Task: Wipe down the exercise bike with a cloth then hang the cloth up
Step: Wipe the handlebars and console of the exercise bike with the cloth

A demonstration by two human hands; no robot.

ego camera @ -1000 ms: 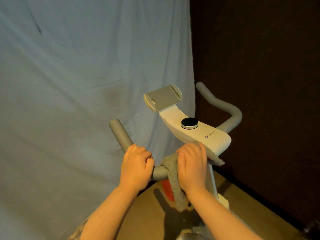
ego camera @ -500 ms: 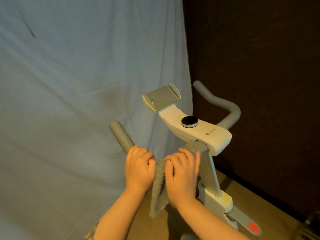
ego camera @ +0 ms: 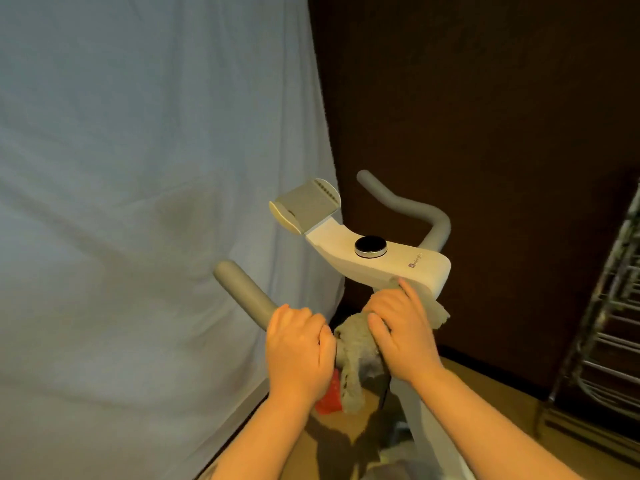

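The white exercise bike console (ego camera: 374,259) with a black round knob (ego camera: 370,245) and a grey tablet rest (ego camera: 304,206) stands in the middle of the head view. Grey handlebars curve out to the left (ego camera: 242,292) and right (ego camera: 408,206). My left hand (ego camera: 298,351) grips the left handlebar. My right hand (ego camera: 398,330) presses a grey cloth (ego camera: 353,362) around the bar just under the console. The cloth's loose end hangs down between my wrists.
A pale blue sheet (ego camera: 138,202) hangs on the left, a dark wall (ego camera: 485,116) behind the bike. A metal wire rack (ego camera: 609,323) stands at the right edge. The floor (ego camera: 485,386) is brown; a red part (ego camera: 329,398) of the bike shows below my hands.
My right hand slid the cloth along the bar, first left toward my left hand, then back right up under the console. My left hand kept its grip on the handlebar.
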